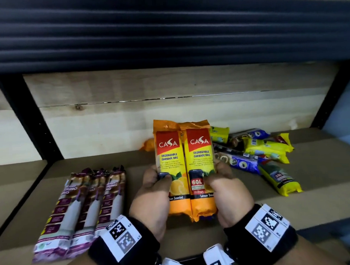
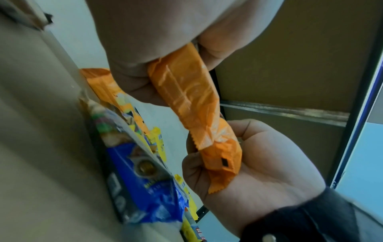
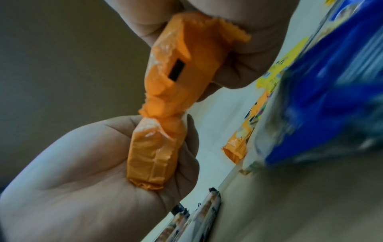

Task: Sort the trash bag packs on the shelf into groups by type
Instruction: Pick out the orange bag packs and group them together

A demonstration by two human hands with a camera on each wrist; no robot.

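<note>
Left hand [image 1: 152, 195] and right hand [image 1: 226, 190] fingers grip two orange packs [image 1: 184, 168] upright, side by side.

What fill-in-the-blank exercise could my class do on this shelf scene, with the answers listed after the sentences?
1. Each hand grips one orange pack, left hand and right hand, so ____ packs are held side by side.
2. The brand name printed on the held orange packs is ____.
3. The capacity printed on the right-hand pack is ____.
4. The row of purple packs lies on the shelf to the ____ of the hands.

Missing words: two; CASA; 60L; left
</note>
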